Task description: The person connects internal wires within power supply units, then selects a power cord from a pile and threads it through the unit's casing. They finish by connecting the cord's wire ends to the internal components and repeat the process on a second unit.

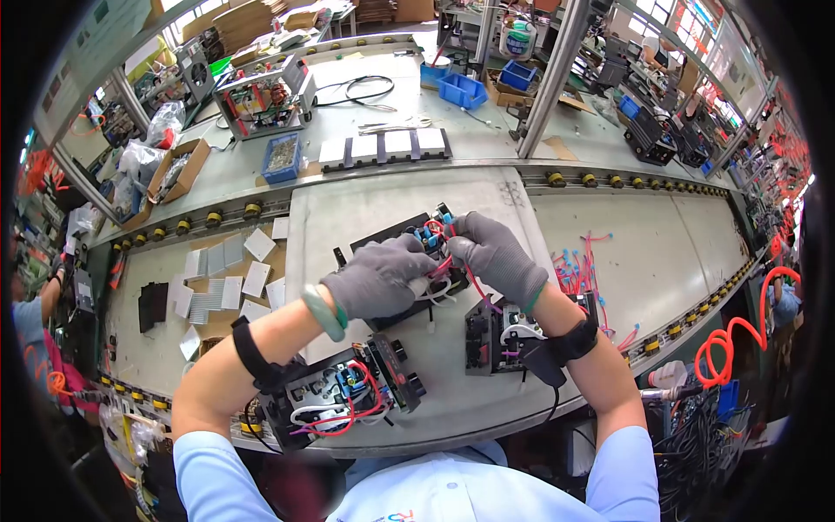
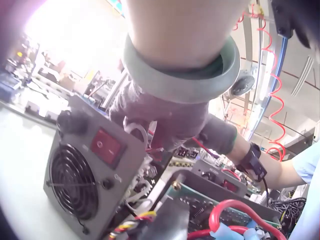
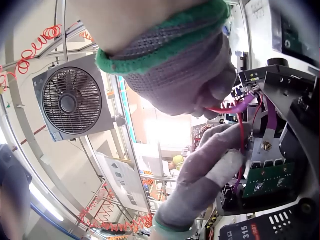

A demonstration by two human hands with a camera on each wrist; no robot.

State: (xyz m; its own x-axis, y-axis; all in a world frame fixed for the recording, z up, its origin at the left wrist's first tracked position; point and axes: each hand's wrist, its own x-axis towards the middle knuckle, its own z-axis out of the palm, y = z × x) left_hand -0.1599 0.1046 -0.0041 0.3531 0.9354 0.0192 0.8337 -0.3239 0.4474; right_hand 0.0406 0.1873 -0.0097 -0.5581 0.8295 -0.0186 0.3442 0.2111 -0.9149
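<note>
Both hands wear grey knitted gloves and meet over the middle one of several open electrical units [image 1: 391,233] with black casings. My right hand [image 1: 497,257] pinches a red wire [image 3: 240,131] close above the unit's inner parts. Beside it, my left hand [image 1: 383,277] reaches in among the wires, its fingertips right at the red wire in the right wrist view; whether they grip it I cannot tell. White tape wraps one left finger [image 3: 225,169]. A panel [image 2: 95,165] with a fan grille and red rocker switch stands below the left hand in the left wrist view.
Two more open units lie nearer the body, one at left [image 1: 344,396] and one at right [image 1: 500,335]. Red wires with blue ends [image 1: 578,270] are spread at right. Metal plates [image 1: 228,252] lie at left. Roller rails [image 1: 609,180] border the work surface.
</note>
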